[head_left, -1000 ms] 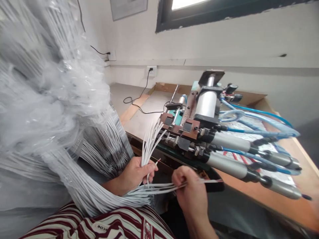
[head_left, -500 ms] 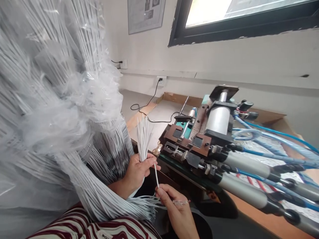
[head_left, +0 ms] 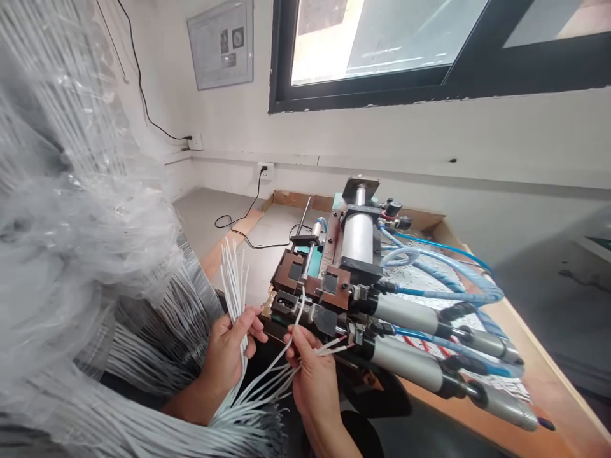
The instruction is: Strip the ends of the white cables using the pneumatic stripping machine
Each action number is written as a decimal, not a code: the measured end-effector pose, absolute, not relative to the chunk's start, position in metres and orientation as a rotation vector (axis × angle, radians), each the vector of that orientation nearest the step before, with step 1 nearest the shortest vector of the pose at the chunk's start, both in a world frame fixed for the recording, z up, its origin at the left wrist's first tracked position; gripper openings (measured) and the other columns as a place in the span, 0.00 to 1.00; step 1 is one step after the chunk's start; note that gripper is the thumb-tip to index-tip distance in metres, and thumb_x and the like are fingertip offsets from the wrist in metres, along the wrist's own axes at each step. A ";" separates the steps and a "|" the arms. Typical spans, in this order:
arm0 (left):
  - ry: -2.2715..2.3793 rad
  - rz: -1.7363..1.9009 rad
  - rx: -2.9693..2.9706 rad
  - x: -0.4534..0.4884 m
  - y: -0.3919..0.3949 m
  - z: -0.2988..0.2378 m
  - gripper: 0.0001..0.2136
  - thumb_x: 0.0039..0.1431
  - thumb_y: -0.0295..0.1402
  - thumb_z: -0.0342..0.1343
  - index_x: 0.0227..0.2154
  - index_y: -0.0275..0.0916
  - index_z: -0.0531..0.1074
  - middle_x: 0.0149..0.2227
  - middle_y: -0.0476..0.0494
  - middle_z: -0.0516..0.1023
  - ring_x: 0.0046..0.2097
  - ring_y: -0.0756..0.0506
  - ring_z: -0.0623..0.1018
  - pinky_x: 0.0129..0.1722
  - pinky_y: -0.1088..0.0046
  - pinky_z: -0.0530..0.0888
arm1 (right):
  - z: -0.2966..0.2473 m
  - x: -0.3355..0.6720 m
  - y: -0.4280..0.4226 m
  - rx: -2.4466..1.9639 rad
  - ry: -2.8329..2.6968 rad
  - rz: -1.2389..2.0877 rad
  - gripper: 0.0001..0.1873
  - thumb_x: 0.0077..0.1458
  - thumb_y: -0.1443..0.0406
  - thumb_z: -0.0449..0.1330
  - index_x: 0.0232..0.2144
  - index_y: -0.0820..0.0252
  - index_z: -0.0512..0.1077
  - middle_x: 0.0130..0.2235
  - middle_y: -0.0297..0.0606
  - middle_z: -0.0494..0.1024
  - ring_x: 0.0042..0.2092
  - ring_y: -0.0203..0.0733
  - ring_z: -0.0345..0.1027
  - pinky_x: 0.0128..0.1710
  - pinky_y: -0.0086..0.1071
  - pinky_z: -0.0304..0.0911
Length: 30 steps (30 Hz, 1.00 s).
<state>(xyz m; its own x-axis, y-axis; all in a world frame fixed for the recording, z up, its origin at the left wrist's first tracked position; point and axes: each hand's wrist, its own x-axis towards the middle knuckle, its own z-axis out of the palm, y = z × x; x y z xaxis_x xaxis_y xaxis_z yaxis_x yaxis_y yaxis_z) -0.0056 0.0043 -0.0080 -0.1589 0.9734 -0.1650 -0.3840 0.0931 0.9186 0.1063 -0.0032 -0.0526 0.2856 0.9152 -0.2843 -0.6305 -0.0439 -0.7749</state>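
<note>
Left flank: grey plastic-wrapped cable bundles [head_left: 81, 235] bar passage
Ahead of right hand [head_left: 312, 369]: brown-plated, silver-cylindered metal machine [head_left: 360, 270]
Left hand [head_left: 229, 353] to right: narrow gap, thin white wires [head_left: 260, 395] beneath
Pale flat tabletop [head_left: 261, 270]: room above, thin black cord [head_left: 258, 247] across

From here I see wires [head_left: 119, 413] left of the table [head_left: 262, 267], the machine [head_left: 358, 242] on it (window [head_left: 382, 48] up behind).

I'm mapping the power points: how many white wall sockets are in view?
2: one socket near the left corner, another socket lower, behind the bench. The plastic-wrapped wires may hide others; a dark fitting at far right is unclear.
</note>
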 end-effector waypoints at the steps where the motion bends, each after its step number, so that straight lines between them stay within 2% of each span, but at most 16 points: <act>1: 1.108 1.395 0.730 -0.005 0.004 -0.009 0.13 0.44 0.39 0.59 0.29 0.32 0.73 0.21 0.48 0.71 0.21 0.51 0.72 0.13 0.81 0.57 | -0.051 0.106 -0.001 -0.972 -0.354 1.326 0.12 0.35 0.60 0.67 0.22 0.63 0.75 0.21 0.34 0.71 0.19 0.30 0.56 0.18 0.25 0.51; 9: 1.057 1.331 0.757 -0.004 0.005 -0.015 0.11 0.48 0.35 0.57 0.31 0.33 0.73 0.23 0.49 0.71 0.23 0.52 0.72 0.14 0.80 0.62 | -0.052 0.112 0.002 -0.950 -0.359 1.388 0.12 0.35 0.61 0.67 0.17 0.64 0.72 0.17 0.30 0.66 0.18 0.26 0.50 0.16 0.22 0.44; 14: 1.047 1.309 0.780 -0.002 0.003 -0.015 0.10 0.48 0.35 0.57 0.30 0.33 0.73 0.22 0.50 0.70 0.23 0.52 0.71 0.14 0.80 0.62 | -0.054 0.113 0.003 -0.971 -0.333 1.381 0.13 0.34 0.61 0.68 0.16 0.65 0.70 0.15 0.29 0.64 0.17 0.25 0.48 0.15 0.22 0.42; 23: 1.040 1.307 0.790 -0.002 0.001 -0.017 0.09 0.47 0.34 0.57 0.28 0.32 0.73 0.21 0.50 0.68 0.21 0.53 0.70 0.14 0.80 0.61 | -0.045 0.110 0.005 -0.985 -0.170 1.391 0.15 0.28 0.63 0.70 0.16 0.65 0.69 0.15 0.29 0.64 0.17 0.25 0.50 0.14 0.21 0.43; 30: 1.050 1.312 0.782 -0.003 0.000 -0.016 0.08 0.46 0.34 0.58 0.27 0.32 0.72 0.20 0.51 0.69 0.20 0.53 0.70 0.13 0.81 0.59 | -0.050 0.112 0.005 -1.005 -0.335 1.357 0.14 0.32 0.62 0.68 0.15 0.64 0.68 0.15 0.28 0.63 0.17 0.26 0.47 0.16 0.24 0.41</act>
